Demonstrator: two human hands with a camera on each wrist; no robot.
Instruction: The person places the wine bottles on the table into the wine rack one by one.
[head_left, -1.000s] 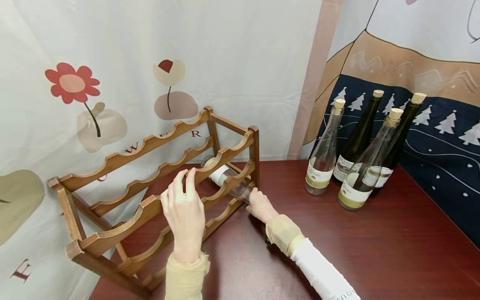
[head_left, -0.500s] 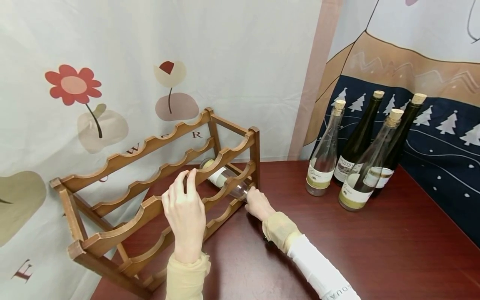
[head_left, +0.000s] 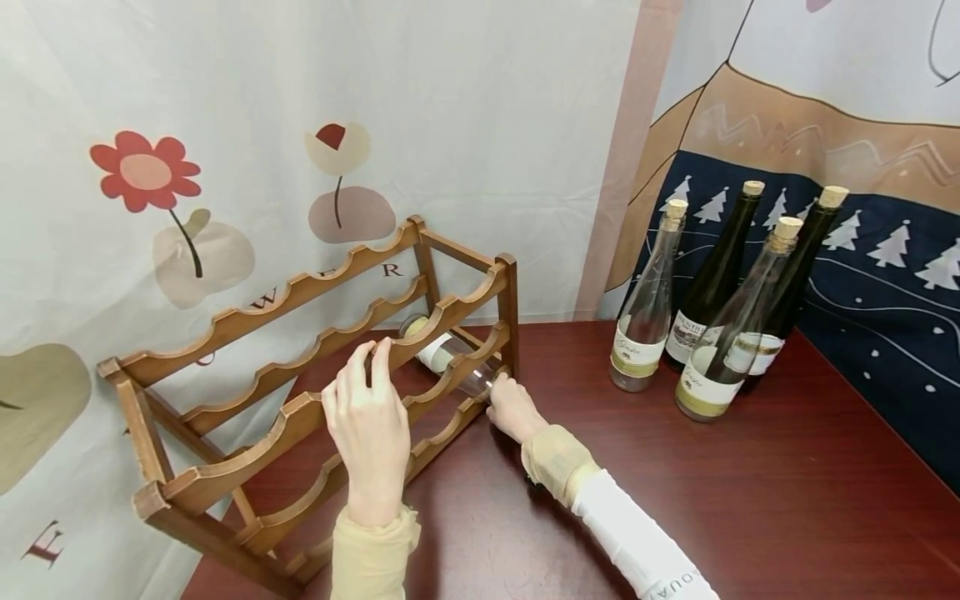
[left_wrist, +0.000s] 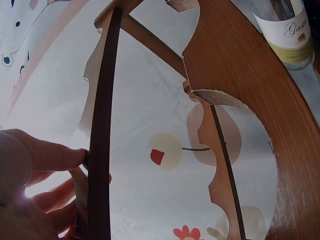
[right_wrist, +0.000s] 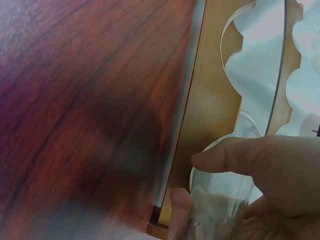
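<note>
A wooden wine rack (head_left: 450, 317) stands on the table in the head view. My left hand (head_left: 367, 433) grips its upper front rail, thumb and fingers on either side, as the left wrist view shows. In the bottom tier at the rack's right end lies a clear wine bottle (head_left: 435, 353), its labelled base toward the back. My right hand (head_left: 516, 408) holds that bottle's front end, which is mostly hidden in the head view. In the right wrist view, the thumb and fingers wrap the clear glass (right_wrist: 220, 187) beside the lower rail.
To the right stand two clear corked bottles, one a nearer bottle (head_left: 708, 379) and one a left bottle (head_left: 641, 350), plus two dark green bottles, including a rear one (head_left: 720, 267). A printed curtain (head_left: 510, 150) hangs close behind the rack.
My right hand has moved slightly left toward the rack, and less of the bottle sticks out in front. The left hand stays on the rail.
</note>
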